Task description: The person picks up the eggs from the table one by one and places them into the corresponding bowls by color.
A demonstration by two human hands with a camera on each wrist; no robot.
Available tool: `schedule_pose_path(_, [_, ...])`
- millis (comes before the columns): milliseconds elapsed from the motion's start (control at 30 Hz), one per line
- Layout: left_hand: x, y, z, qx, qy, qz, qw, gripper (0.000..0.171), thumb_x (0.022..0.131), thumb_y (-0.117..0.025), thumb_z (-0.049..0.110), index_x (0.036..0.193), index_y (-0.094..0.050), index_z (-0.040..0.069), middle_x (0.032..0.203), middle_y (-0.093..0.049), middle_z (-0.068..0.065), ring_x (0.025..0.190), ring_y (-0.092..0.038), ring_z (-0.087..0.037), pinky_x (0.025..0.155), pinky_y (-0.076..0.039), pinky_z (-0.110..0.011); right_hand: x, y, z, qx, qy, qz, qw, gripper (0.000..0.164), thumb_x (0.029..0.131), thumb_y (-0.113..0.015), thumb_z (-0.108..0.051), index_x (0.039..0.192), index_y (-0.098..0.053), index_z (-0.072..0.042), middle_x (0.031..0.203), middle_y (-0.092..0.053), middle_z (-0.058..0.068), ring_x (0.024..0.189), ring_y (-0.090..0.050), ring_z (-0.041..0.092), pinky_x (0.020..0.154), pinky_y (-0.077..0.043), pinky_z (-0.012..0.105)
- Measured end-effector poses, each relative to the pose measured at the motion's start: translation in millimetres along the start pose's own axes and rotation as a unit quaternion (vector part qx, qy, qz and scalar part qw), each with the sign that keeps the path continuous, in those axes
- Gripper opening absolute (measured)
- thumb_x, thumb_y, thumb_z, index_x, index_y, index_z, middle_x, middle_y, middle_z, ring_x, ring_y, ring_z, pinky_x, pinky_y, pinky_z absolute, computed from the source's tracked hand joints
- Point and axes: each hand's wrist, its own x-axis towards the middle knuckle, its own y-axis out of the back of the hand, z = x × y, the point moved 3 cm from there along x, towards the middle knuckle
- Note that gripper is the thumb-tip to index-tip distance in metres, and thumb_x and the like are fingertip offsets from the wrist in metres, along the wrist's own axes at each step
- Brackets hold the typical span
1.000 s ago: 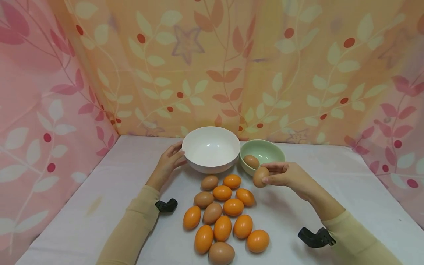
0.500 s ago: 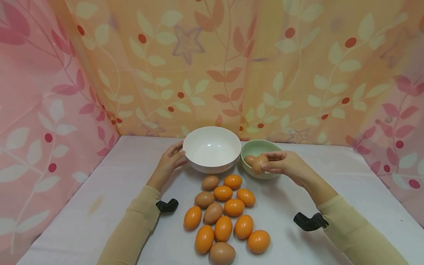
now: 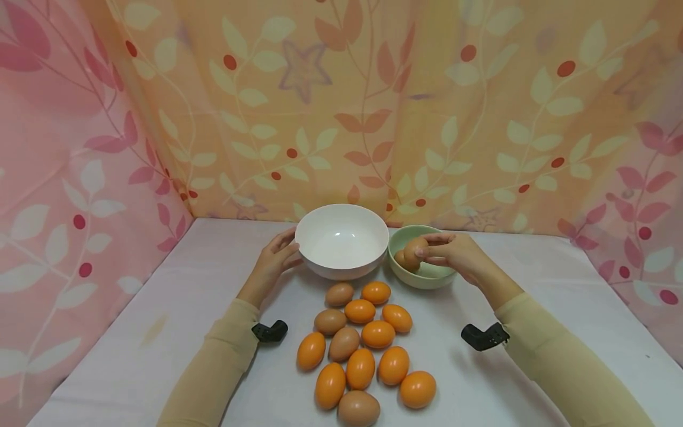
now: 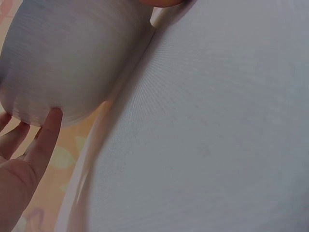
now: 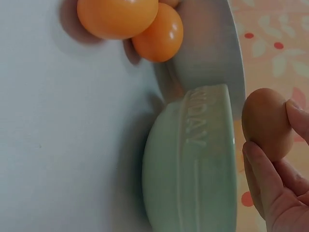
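My right hand pinches a brown egg between thumb and fingers over the green bowl. In the right wrist view the held egg shows level with the bowl's rim, above the opening. Another brown egg lies inside that bowl, partly covered by the held one. At the left, my left hand rests its fingers and thumb against the side of the white bowl. From the left wrist, extended fingers touch the bowl's outer wall.
In front of the bowls, several orange eggs and several brown eggs lie loosely grouped on the white tablecloth. The two bowls stand side by side. A flowered curtain closes off the back and sides.
My right hand has carried the brown egg from the green bowl's front edge up and back to above its inside. My left hand stays at the white bowl.
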Motion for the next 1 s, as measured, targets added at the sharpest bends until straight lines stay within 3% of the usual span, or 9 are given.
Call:
schedule_pose_path(233, [-1.2, 1.1, -0.6, 0.002, -0.004, 0.001, 1.0000, 0.054, 0.103, -0.052, 0.016, 0.154, -0.035, 0.009, 0.162, -0.032, -0.006, 0.144, -0.039, -0.025, 0.105, -0.052, -0.044, 12.5, 3.0, 4.7, 0.023, -0.021, 0.026, 0.999, 0.065, 0.089, -0.075, -0.029, 0.140, -0.052, 0.003, 0.103, -0.068, -0.010, 0.094, -0.067, 0.002, 0.102, -0.051, 0.035])
schedule_pose_path(500, [-2.0, 1.8, -0.9, -0.005, -0.007, 0.000, 1.0000, 0.053, 0.103, -0.052, 0.014, 0.153, -0.036, 0.008, 0.162, -0.033, -0.007, 0.145, -0.038, -0.023, 0.104, -0.053, -0.041, 22.0, 4.0, 6.4, 0.030, -0.024, 0.031, 0.999, 0.064, 0.091, -0.074, -0.028, 0.142, -0.050, 0.003, 0.120, -0.063, 0.001, 0.098, -0.064, 0.002, 0.103, -0.051, 0.033])
schedule_pose_path(633, [-1.7, 1.1, -0.5, -0.007, -0.006, 0.003, 1.0000, 0.053, 0.103, -0.053, 0.014, 0.153, -0.036, 0.008, 0.162, -0.033, -0.007, 0.144, -0.039, -0.023, 0.106, -0.051, -0.044, 28.2, 3.9, 9.4, 0.041, -0.030, 0.047, 0.998, 0.064, 0.090, -0.074, -0.027, 0.141, -0.051, 0.003, 0.119, -0.064, 0.002, 0.097, -0.064, 0.004, 0.104, -0.051, 0.035])
schedule_pose_path(733, [-0.7, 1.0, -1.1, -0.008, -0.004, 0.003, 1.0000, 0.053, 0.103, -0.053, 0.014, 0.153, -0.036, 0.008, 0.162, -0.033, -0.007, 0.144, -0.039, -0.024, 0.108, -0.049, -0.047, 32.2, 4.2, 12.9, 0.049, -0.032, 0.061, 0.996, 0.064, 0.090, -0.074, -0.025, 0.142, -0.049, 0.004, 0.129, -0.060, 0.008, 0.097, -0.063, 0.004, 0.103, -0.051, 0.035])
schedule_pose_path(800, [0.1, 0.9, -1.7, -0.009, -0.003, 0.002, 1.0000, 0.053, 0.103, -0.053, 0.014, 0.153, -0.036, 0.009, 0.162, -0.033, -0.007, 0.144, -0.039, -0.024, 0.108, -0.048, -0.048, 34.2, 4.4, 14.5, 0.055, -0.031, 0.070, 0.996, 0.063, 0.091, -0.073, -0.022, 0.142, -0.048, 0.006, 0.135, -0.055, 0.013, 0.094, -0.062, 0.002, 0.101, -0.053, 0.032])
schedule_pose_path(1000, [-0.1, 0.4, -2.3, -0.005, -0.007, -0.001, 1.0000, 0.053, 0.103, -0.053, 0.016, 0.153, -0.037, 0.009, 0.162, -0.033, -0.006, 0.143, -0.040, -0.024, 0.106, -0.051, -0.045, 39.3, 4.8, 19.1, 0.072, -0.025, 0.093, 0.993, 0.061, 0.092, -0.072, -0.015, 0.141, -0.047, 0.010, 0.129, -0.057, 0.013, 0.083, -0.062, -0.004, 0.089, -0.058, 0.021])
